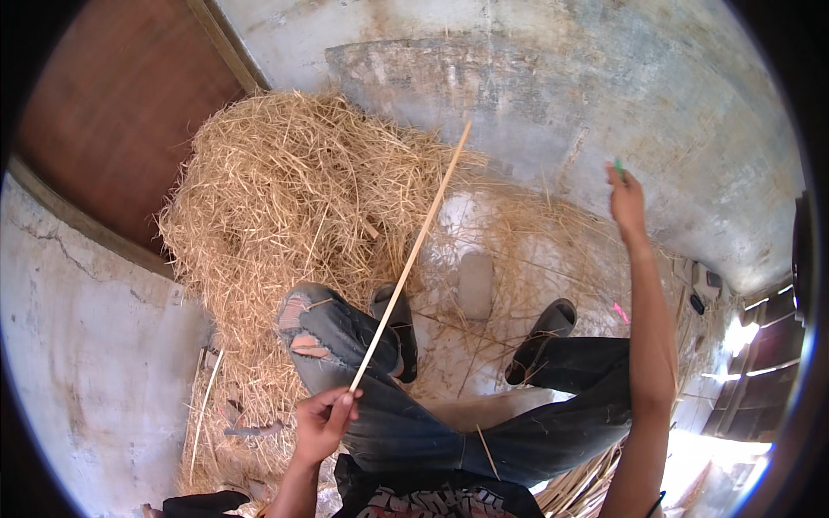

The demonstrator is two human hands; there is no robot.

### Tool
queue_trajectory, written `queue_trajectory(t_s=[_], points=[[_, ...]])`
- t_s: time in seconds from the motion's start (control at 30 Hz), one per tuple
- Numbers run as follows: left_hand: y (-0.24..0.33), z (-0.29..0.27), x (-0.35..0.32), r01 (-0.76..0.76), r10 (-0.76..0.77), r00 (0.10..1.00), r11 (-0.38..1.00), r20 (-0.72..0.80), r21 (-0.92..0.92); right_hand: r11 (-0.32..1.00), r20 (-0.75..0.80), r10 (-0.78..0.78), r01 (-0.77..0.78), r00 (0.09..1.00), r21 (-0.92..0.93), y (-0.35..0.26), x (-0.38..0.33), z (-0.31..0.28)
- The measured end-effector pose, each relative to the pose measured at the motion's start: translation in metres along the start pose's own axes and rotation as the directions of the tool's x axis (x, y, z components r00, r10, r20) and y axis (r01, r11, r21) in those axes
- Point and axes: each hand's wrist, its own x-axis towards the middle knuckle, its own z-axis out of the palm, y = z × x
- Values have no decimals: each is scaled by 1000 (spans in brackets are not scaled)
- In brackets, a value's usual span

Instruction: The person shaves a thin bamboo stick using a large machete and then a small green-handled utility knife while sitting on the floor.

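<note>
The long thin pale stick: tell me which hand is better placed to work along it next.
Probably the left hand: its fingers already pinch the lower end of the long thin pale stick. The right hand is raised far off, holding a small green object.

Long pale wooden stick (411, 256): smooth, matt. Heap of dry golden straw (285, 198): coarse, fibrous. Grey concrete floor (604, 104): rough, stained. Blue denim jeans (345, 345): torn cloth.

Left grip (321, 423) pinched, right grip (626, 200) raised
</note>
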Motion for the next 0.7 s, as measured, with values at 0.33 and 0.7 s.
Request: queue_trajectory(t_s=[0.33,0.7], points=[[19,69,34,-89,122,973,982,198,-164,891,538,-403,182,740,417,-116,-163,62],[36,92,41,-18,86,962,968,260,-252,868,614,-466,194,637,458,-116,-216,63]])
